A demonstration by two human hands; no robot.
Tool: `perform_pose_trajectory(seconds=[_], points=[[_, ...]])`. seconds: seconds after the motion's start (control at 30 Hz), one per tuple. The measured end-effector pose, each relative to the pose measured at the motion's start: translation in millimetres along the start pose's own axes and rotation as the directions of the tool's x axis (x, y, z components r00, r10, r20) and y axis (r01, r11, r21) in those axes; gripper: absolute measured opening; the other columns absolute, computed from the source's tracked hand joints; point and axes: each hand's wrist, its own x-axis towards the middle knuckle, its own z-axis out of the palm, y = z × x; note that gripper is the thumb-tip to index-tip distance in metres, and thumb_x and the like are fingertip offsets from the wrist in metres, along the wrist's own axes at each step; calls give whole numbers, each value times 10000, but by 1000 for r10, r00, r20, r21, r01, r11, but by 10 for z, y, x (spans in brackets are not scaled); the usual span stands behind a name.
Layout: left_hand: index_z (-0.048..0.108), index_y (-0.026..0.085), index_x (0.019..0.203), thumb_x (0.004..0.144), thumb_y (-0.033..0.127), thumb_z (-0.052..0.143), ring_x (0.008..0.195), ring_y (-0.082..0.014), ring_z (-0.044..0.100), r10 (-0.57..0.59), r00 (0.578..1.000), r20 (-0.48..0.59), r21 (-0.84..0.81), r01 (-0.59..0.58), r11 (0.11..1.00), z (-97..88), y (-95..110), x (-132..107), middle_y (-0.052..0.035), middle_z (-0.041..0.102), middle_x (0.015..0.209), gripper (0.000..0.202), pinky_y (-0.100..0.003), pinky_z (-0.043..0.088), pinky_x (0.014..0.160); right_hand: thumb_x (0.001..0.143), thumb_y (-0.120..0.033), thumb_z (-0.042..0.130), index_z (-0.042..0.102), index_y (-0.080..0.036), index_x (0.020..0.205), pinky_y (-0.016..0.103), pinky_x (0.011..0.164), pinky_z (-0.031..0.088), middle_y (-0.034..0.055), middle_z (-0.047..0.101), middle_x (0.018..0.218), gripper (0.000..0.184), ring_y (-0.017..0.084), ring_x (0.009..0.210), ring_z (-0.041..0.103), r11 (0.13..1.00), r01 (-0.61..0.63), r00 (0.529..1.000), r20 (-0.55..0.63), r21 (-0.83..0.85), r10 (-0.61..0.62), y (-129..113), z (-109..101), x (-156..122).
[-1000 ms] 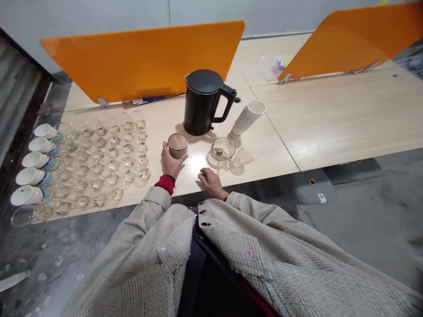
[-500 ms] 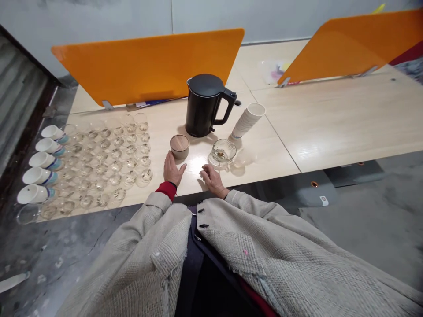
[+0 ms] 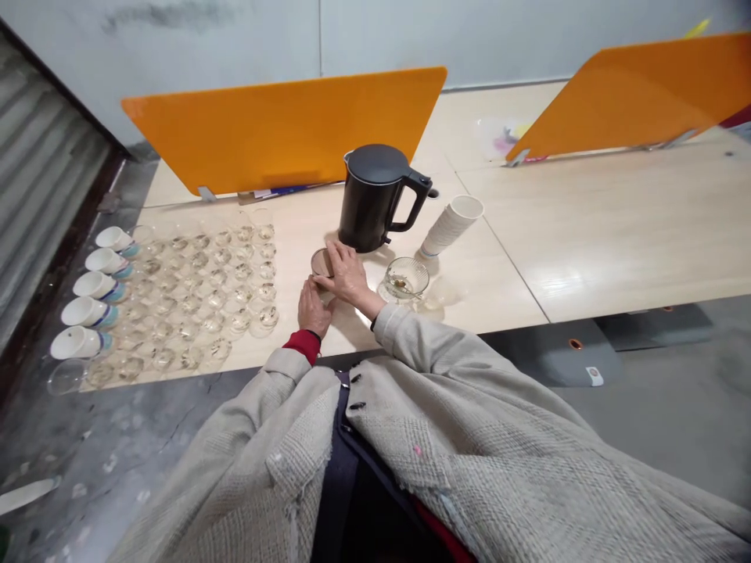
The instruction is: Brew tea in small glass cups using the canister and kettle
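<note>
While the right hand [image 3: 347,277] is lying over the wooden top of the small lidded jar [image 3: 319,263], fingers curling down onto it, the left hand [image 3: 314,307] is pressing against the jar's 6 o'clock side; whether it is gripping I cannot tell. That jar is sitting on the desk [image 3: 587,227], with the black kettle [image 3: 375,195] standing just at its 1 o'clock, a glass cup [image 3: 406,275] at 3 o'clock and rows of small glasses [image 3: 217,274] spreading at 9 o'clock
</note>
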Motion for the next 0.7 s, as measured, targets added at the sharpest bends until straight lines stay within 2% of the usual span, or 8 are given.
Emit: perform_pose_trajectory(seconds=[0.1, 0.3, 0.47, 0.7], points=[[426, 132, 1580, 897, 414, 743, 1604, -375, 391, -5, 1000, 28, 3, 5, 1000, 1, -6, 2, -248, 492, 1638, 804, -611, 326, 1324, 915, -575, 752, 424, -103, 1611, 674, 1201, 381, 273, 493, 1576, 903, 460, 1399, 449, 1000, 17, 999, -34, 12, -17, 20, 81, 36], [440, 51, 1550, 854, 385, 772, 1604, -400, 382, -42, 998, 44, 34, 41, 999, 2, 1, 7, -303, 486, 1617, 839, -599, 321, 1328, 949, -603, 689, 502, -72, 1542, 643, 1184, 413, 266, 531, 1510, 817, 443, 1343, 462, 999, 47, 997, -65, 16, -46, 42, 139, 21], [488, 136, 1526, 876, 385, 751, 1580, -389, 425, -24, 999, 41, -7, 24, 1000, -52, 57, 25, -244, 523, 1607, 743, -603, 340, 1317, 938, -577, 715, 449, -80, 1575, 644, 1205, 386, 279, 467, 1557, 851, 446, 1399, 413, 999, 22, 1000, -2, 45, -22, 11, 99, 33], [500, 145, 1488, 869, 392, 771, 1584, -398, 409, -33, 999, 41, -17, 33, 999, -85, 78, 46, -242, 522, 1606, 719, -610, 334, 1316, 906, -502, 792, 435, -102, 1590, 595, 1211, 404, 247, 446, 1601, 869, 432, 1407, 428, 999, -33, 998, 51, 10, 33, -45, 51, 65]])
